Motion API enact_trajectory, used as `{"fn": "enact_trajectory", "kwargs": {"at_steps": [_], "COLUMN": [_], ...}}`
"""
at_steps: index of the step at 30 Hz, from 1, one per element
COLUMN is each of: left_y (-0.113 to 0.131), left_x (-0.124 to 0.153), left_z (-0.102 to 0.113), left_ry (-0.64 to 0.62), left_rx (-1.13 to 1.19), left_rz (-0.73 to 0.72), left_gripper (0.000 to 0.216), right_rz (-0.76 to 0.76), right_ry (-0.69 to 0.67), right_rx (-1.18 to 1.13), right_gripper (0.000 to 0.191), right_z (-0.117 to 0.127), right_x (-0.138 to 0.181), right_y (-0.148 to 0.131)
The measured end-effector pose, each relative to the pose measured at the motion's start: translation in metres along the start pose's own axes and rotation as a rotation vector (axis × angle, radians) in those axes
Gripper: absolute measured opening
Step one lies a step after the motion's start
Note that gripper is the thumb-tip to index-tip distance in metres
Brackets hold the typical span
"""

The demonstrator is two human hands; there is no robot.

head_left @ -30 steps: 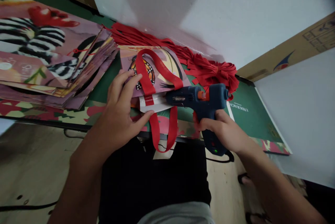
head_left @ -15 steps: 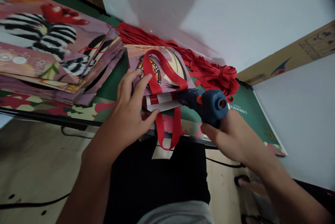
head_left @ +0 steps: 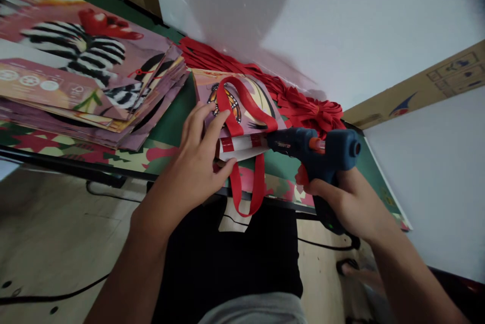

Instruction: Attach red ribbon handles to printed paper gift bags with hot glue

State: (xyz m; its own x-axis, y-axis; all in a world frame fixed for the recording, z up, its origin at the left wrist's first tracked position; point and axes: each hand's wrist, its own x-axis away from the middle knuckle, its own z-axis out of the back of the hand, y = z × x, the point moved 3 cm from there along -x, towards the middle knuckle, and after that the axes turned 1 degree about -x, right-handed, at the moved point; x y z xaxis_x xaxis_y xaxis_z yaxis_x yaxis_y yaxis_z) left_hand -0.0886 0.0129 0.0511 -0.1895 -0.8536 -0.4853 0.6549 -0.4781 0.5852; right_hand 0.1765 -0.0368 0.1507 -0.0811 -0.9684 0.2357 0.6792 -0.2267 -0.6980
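A small paper bag [head_left: 251, 121] with a butterfly print lies on the table with its mouth toward me, a white inside showing. Red ribbon handles are on both panels; the far handle [head_left: 246, 97] rests on the print and the near handle [head_left: 259, 182] hangs over the table edge. My left hand [head_left: 195, 154] grips the bag's left side, fingers on the upper panel and thumb by the lower rim. In my right hand [head_left: 352, 205] is a dark blue glue gun [head_left: 343, 149], an orange glue stick in its back. Its nozzle end is at the right corner of the bag's mouth.
Printed flat bags [head_left: 94, 68] lie in a stack on the left. A long bundle of red ribbons [head_left: 303, 106] runs along the white wall. Cardboard [head_left: 420, 89] stands at the right. A black cable [head_left: 326, 243] hangs below; another person's foot [head_left: 350, 267] is on the floor.
The glue gun has drawn back a little to the right, and more of its nozzle end shows. My left hand keeps its place on the bag. The view has shifted slightly.
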Motion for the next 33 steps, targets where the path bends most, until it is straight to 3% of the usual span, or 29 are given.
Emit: {"fn": "enact_trajectory", "kwargs": {"at_steps": [3,8,14,22,26,33], "left_y": [0.0,0.001,0.0,0.0,-0.002,-0.006], "left_x": [0.0,0.0,-0.001,-0.003,-0.003,-0.001], "left_z": [0.0,0.002,0.002,0.003,0.003,0.001], "left_ry": [-0.005,-0.008,-0.024,-0.039,-0.052,-0.028], "left_rx": [-0.005,-0.015,-0.033,-0.037,-0.024,-0.047], "left_rz": [0.01,0.004,-0.003,-0.008,0.002,-0.01], "left_gripper": [0.085,0.084,0.079,0.08,0.081,0.079], "right_rz": [-0.027,-0.169,-0.078,-0.019,-0.106,-0.167], "right_ry": [0.023,-0.08,-0.2,-0.291,-0.327,-0.295], "right_rx": [-0.024,-0.128,-0.079,0.069,-0.051,-0.456], "right_gripper": [0.019,0.026,0.02,0.012,0.013,0.024], "right_z": [0.0,-0.005,-0.011,0.002,0.004,-0.016], "right_x": [-0.002,-0.01,-0.022,-0.037,-0.041,-0.03], "right_y": [0.003,0.012,0.001,-0.015,-0.013,0.032]}}
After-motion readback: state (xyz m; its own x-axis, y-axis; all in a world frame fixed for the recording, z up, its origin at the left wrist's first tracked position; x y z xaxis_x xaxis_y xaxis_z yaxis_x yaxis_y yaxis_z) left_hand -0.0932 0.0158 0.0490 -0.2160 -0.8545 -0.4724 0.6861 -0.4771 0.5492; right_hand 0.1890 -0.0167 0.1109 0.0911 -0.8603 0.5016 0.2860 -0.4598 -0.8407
